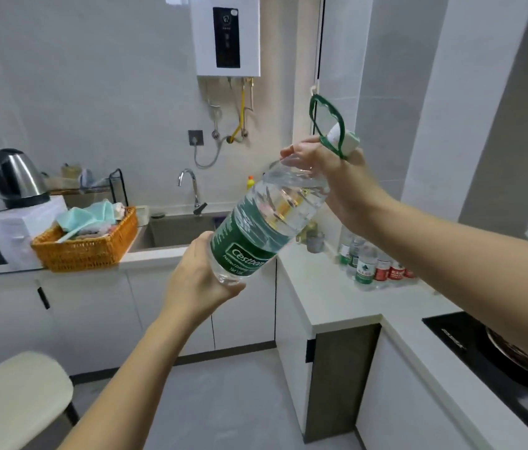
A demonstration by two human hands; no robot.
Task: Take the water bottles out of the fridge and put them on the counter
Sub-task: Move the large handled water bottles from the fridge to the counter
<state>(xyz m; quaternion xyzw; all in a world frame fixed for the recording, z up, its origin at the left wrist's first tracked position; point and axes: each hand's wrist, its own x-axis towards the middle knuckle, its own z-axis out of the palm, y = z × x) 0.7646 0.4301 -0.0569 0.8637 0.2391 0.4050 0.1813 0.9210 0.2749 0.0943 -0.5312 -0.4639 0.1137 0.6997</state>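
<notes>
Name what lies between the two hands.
In the head view, a large clear plastic water bottle with a green label spans it, tilted: left hand grips its base, right hand its neck.

Light: was bright, even, cool white, source unseen | Shadows: lay soft and faint beneath the counter (pixel 327 297) lip | Glare: small highlights showed on kettle (pixel 17 177) and bottle (pixel 272 212) | Focus: stool (pixel 12 401) was blurred | Edges: walls (pixel 94 76) bowed, wide-angle.

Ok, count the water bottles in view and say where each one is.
7. One big bottle, tilted, held by left hand and right hand; six small bottles clustered on the counter at right. The right arm may hide more.
</notes>
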